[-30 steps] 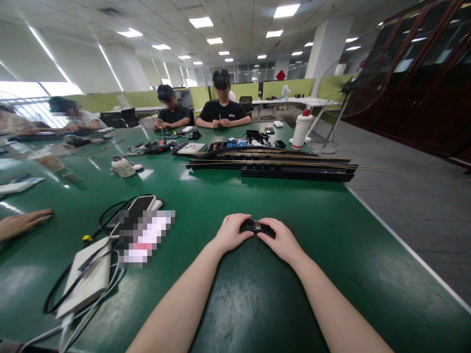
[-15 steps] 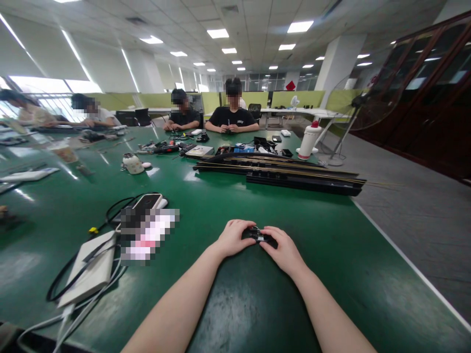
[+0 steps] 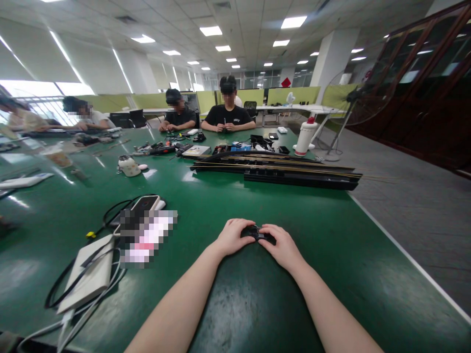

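**Both hands pinch a small black part near the front of the green table**

The left hand (image 3: 232,236) and the right hand (image 3: 282,245) meet straight ahead of the person, with both forearms reaching out over the table (image 3: 331,230). Between them is a small black part (image 3: 256,232), low over the table top and near the middle of its width. Each hand has its fingers curled in and pinches one end of the part, the left hand from the left and the right hand from the right. The fingertips cover most of it, so only a dark body with a small pale spot on top shows. I cannot tell whether it rests on the table or is held just above it.

Well apart to the left lies a phone (image 3: 146,202) with a black cable (image 3: 110,212) looping beside it. Nearer the person is a flat white box (image 3: 88,274) with black and white leads running off it. Farther up, a bundle of long black rails (image 3: 287,171) lies across the table with thin yellow rods along it. Beyond the rails stands a white bottle (image 3: 304,138) with a red cap. A small white jar (image 3: 128,165) sits off to the left. At the far end two people in black shirts sit with their hands at the table, and others sit along the left side
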### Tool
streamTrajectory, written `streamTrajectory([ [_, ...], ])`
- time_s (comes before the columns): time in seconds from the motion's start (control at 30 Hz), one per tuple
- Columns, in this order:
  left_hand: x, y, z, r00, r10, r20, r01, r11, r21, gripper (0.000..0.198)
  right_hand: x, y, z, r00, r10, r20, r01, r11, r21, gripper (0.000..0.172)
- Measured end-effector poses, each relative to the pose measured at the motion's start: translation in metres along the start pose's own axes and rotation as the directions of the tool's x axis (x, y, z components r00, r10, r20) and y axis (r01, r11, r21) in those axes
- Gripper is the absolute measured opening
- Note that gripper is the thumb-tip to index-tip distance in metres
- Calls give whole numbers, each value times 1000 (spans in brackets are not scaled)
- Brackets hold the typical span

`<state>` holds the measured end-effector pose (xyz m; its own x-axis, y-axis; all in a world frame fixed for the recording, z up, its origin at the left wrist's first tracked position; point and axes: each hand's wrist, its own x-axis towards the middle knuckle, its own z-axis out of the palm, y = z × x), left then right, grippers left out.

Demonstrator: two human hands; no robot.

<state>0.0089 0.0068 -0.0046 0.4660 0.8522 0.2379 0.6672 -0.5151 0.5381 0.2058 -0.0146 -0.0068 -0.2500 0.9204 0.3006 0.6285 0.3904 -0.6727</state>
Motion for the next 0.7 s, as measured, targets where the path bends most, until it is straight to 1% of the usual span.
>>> streamTrajectory([
  [0.13, 0, 1, 0, 1000, 8, -10, -8, 1000, -2, 39, 0, 1, 0, 1000, 19, -17, -18, 999, 45, 21],
  [0.37, 0, 1, 0, 1000, -12, 10, 12, 1000, 5, 40, 0, 2, -1, 995, 65, -75, -50, 981, 187, 21],
  [0.57, 0, 2, -1, 1000, -7, -1, 7, 1000, 4, 40, 0, -1, -6, 978, 190, -83, -164, 953, 254, 24],
  [0.7, 0, 3, -2, 1000, -13, 1, 13, 1000, 3, 39, 1, -1, -9, 965, 249, -86, -211, 926, 312, 27],
])
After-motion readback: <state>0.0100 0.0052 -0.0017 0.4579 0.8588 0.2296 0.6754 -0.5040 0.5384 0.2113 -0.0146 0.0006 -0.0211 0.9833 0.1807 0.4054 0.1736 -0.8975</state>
